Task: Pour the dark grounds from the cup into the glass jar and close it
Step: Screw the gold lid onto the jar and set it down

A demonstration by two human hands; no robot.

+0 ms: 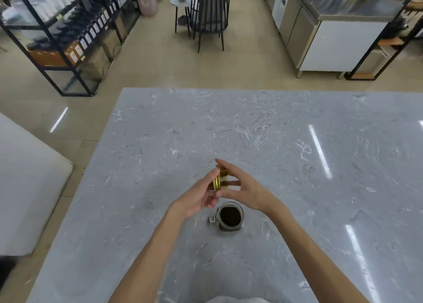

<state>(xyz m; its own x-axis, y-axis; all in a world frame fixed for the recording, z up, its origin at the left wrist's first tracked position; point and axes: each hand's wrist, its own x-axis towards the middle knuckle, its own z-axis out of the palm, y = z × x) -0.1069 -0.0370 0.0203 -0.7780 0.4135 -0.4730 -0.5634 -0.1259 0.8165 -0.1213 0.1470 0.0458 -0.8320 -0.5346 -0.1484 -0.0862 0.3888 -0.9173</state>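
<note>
Both hands pinch the gold lid [220, 181] on edge: left hand [198, 197] at its rim, right hand [243, 189] fingertips opposite. Lid hangs at 12 o'clock above glass jar [230, 216], grounds [230, 215] inside, on marble table [297, 165]. Lid prob. light, stiff, slick; hold by rim. Jar fragile.

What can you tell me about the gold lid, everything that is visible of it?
The gold lid is a round, shiny, metal-looking screw cap with a ribbed rim. It is off the jar, held in the air above the grey marbled table, tilted nearly on edge. The left hand and the right hand both grip it with their fingertips. The open glass jar, with dark grounds inside, stands just nearer the person, below the lid. The lid does not touch the jar.
</note>
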